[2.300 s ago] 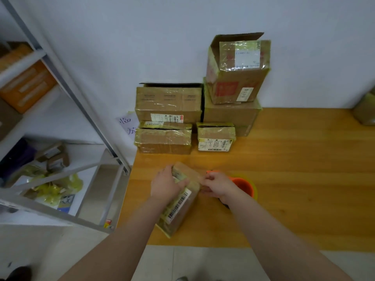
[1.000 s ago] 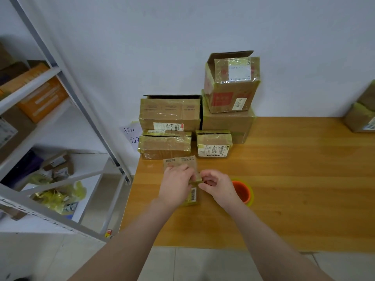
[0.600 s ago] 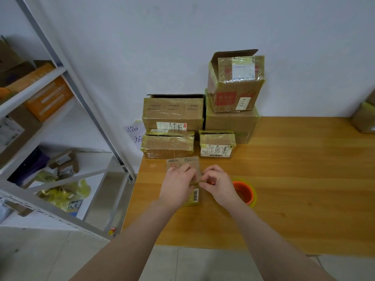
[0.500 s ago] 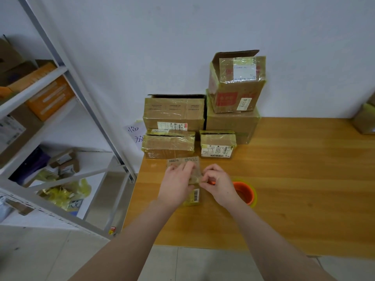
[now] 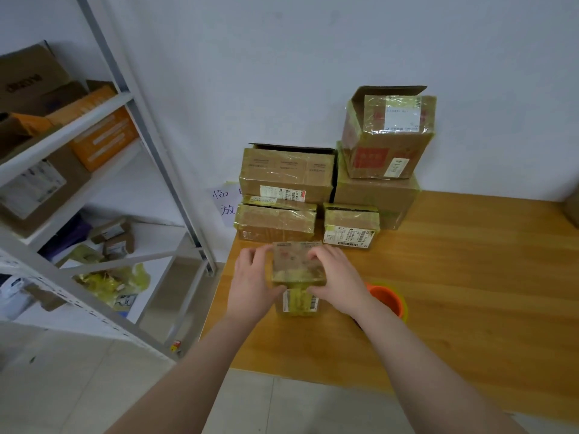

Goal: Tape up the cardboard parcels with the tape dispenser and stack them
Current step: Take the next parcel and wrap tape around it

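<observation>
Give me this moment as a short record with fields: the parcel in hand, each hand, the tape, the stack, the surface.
parcel: small parcel, taped, upright, label on near face
left: left hand grips its left side
right: right hand grips its right side
tape: orange tape roll on table by right wrist, not held
stack: stacked parcels against the wall behind
surface: wooden table

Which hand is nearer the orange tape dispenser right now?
Right. The right hand holds the small parcel on its right side, beside the orange tape dispenser; the left hand holds its left side, farther away.
</observation>
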